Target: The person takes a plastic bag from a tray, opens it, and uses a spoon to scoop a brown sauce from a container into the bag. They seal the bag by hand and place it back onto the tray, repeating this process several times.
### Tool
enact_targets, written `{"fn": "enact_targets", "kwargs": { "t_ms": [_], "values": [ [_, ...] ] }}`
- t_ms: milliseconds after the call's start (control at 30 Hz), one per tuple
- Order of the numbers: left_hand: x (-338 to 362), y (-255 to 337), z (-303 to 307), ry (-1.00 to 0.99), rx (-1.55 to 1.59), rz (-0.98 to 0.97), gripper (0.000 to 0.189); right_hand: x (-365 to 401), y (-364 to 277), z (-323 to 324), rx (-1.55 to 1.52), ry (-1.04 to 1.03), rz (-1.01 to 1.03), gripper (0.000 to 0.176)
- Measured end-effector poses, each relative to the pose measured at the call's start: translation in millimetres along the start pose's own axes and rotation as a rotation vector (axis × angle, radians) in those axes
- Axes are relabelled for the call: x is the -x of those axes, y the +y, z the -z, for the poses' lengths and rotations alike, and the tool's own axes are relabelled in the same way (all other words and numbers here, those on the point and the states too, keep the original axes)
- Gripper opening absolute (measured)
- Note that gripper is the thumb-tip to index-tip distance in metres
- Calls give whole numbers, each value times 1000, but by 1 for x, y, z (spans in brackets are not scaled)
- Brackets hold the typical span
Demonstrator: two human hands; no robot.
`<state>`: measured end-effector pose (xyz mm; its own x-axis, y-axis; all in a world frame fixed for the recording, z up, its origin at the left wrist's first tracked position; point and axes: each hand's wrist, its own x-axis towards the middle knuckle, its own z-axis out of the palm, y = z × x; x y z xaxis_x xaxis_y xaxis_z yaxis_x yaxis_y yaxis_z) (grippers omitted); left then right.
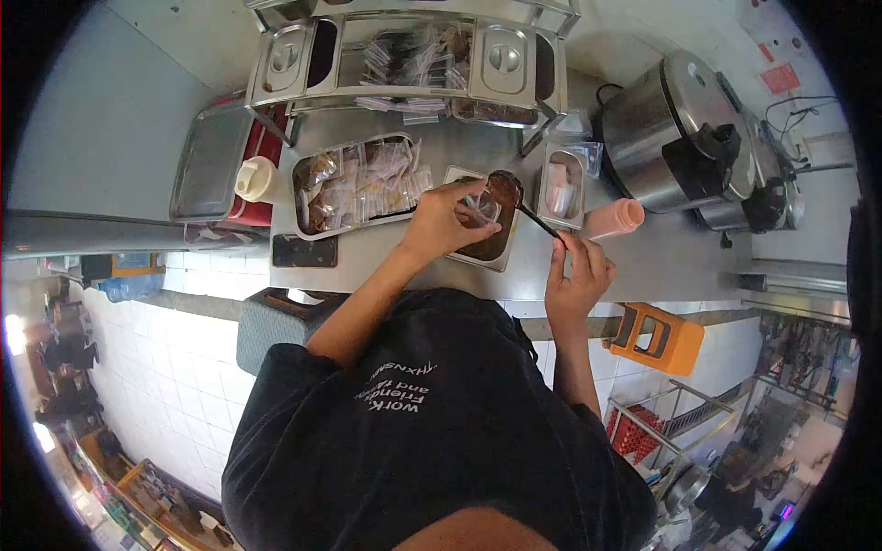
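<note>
My left hand [446, 220] is closed round a small clear plastic bag [481, 209], held over a metal pan of brown sauce [487, 250]. The black handle of a ladle [537, 220] is pinched in my right hand [579, 271]. The ladle's dark bowl is over the pan's upper right part, beside the bag, with brown sauce in it. Left of the pan, a metal tray [317, 233] holds many small clear packets [367, 184]. A narrow metal container [561, 184] with pale items is to the right.
A pink bottle [614, 219] stands right of my right hand, near large metal cookers [661, 138]. A phone [305, 252] lies at the counter's front left. A cream-capped bottle [256, 179] is at the left. A metal shelf [404, 96] spans the back; an orange stool [657, 340] is below.
</note>
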<state>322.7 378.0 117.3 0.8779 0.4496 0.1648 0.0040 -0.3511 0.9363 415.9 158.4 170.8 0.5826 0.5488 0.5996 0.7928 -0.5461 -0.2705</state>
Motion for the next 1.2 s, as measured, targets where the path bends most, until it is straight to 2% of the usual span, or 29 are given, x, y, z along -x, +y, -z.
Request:
{"fn": "enact_targets", "kwargs": {
  "t_ms": [333, 433, 700, 900, 1000, 1100, 1200],
  "values": [
    [-2, 7, 1, 26, 27, 17, 68, -2, -2, 5, 116, 72, 122, 16],
    [-3, 5, 0, 88, 20, -57, 64, 0, 0, 6, 142, 90, 146, 16],
    [-5, 7, 3, 59, 1, -44, 71, 1, 0, 6, 234, 194, 220, 17],
    [-3, 9, 4, 63, 65, -22, 70, 1, -6, -3, 33, 104, 69, 16],
    [-1, 7, 4, 76, 67, -34, 69, 6, -7, -10, -42, -4, -62, 14],
    [3, 2, 5, 73, 70, -6, 70, 1, -10, -10, -231, -110, -275, 16],
    [9, -9, 7, 92, 111, 30, 71, 8, 17, -24, -300, -211, -389, 18]
  ]
}}
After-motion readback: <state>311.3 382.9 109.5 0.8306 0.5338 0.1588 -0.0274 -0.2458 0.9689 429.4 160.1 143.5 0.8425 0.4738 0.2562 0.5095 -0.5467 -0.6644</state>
